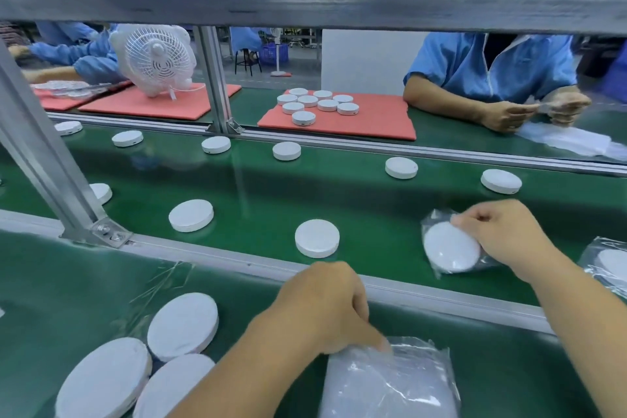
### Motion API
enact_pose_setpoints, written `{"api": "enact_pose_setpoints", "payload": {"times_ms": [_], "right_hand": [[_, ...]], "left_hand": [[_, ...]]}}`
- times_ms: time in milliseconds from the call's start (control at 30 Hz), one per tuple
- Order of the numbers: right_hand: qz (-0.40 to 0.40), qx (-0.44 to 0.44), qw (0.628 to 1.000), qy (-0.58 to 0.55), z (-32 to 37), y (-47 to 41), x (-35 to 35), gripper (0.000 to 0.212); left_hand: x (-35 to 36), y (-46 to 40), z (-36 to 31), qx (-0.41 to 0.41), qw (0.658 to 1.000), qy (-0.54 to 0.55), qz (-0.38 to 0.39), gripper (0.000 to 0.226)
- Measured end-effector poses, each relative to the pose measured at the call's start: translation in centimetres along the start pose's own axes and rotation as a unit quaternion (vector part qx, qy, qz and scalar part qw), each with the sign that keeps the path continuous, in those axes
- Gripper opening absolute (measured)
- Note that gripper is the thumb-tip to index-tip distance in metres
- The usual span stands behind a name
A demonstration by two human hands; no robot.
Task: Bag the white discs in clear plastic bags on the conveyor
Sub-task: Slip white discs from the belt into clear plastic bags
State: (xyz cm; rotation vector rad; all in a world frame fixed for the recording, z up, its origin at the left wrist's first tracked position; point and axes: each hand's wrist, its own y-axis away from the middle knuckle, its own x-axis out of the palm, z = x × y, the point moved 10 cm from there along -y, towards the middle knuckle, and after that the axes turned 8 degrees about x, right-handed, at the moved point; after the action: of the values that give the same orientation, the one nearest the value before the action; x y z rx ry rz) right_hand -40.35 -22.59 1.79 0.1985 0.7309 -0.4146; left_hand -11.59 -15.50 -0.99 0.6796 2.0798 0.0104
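The right hand (502, 234) reaches out over the green conveyor belt (356, 187), its grip clamped on a bagged white disc (451, 249): the fingers curl over the disc's right edge and pinch the clear plastic at its top, and the disc sits tilted inside its bag on the belt; the left hand (325, 305) is lower, on the near side of the metal rail (237, 260), with fingers curled down and pinching the top edge of a stack of clear plastic bags (390, 383) that lies on the green bench (68, 282); three bare white discs (183, 326) lie clustered on the bench at lower left, touching or overlapping one another, with a loose clear film (159, 282) just behind them; on the belt more bare discs lie spaced apart in two rows, the nearest (317, 237) between the two hands; another bagged disc (610, 265) lies at the right edge of the view; beyond the far rail a group of discs (317, 103) sits on a red mat (339, 125), a small white fan (154, 58) stands on another red mat to the left, and a person in a blue smock (492, 64) sits opposite with both hands holding something small that cannot be made out
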Motion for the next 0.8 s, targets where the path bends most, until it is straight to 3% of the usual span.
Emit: {"api": "enact_pose_setpoints", "payload": {"times_ms": [133, 167, 233, 300, 367, 433, 500, 567, 667, 733, 800], "right_hand": [[-0.013, 0.029, 0.975, 0.222, -2.2, -1.5, 0.3, 0.017], [-0.046, 0.004, 0.962, 0.268, -1.1, -1.2, 0.5, 0.027], [-0.101, -0.091, 0.96, 0.243, 2.8, 0.3, 1.8, 0.032], [-0.048, -0.164, 0.971, 0.169, 6.3, 2.1, 5.3, 0.027], [0.047, -0.162, 0.974, 0.154, 7.7, 3.1, 9.8, 0.046], [0.093, -0.144, 0.96, 0.221, 8.2, 3.7, 13.3, 0.061], [0.085, -0.141, 0.945, 0.284, 8.5, 4.0, 15.1, 0.06], [0.116, -0.108, 0.967, 0.199, 8.5, 4.1, 15.8, 0.05], [0.135, -0.038, 0.986, -0.093, 8.1, 3.8, 14.1, 0.034], [0.087, -0.015, 0.969, -0.233, 7.2, 3.6, 11.2, 0.034], [0.097, -0.01, 0.923, -0.372, 6.8, 3.8, 9.0, 0.033]], "left_hand": [[2.0, -0.3, -1.0, 0.026, 0.998, -0.003, 0.062, 0.012], [2.1, -0.4, -1.1, 0.035, 0.997, 0.004, 0.068, 0.006], [2.3, -0.3, -1.3, 0.048, 0.995, 0.023, 0.079, 0.007], [2.1, 0.0, -1.2, 0.051, 0.994, 0.035, 0.088, 0.01], [1.9, 0.1, -0.9, 0.046, 0.993, 0.043, 0.097, 0.017], [1.4, 0.2, -0.4, 0.035, 0.993, 0.056, 0.096, 0.019], [0.5, 0.0, 0.2, 0.028, 0.995, 0.067, 0.072, 0.022], [-1.3, -0.4, 0.9, 0.032, 0.997, 0.075, 0.003, 0.027], [-5.7, -0.5, 3.0, 0.01, 0.979, 0.114, -0.167, 0.025], [-7.6, 0.1, 4.7, -0.016, 0.962, 0.138, -0.235, 0.023], [-8.3, 0.2, 6.0, -0.028, 0.954, 0.161, -0.253, 0.021]]}}
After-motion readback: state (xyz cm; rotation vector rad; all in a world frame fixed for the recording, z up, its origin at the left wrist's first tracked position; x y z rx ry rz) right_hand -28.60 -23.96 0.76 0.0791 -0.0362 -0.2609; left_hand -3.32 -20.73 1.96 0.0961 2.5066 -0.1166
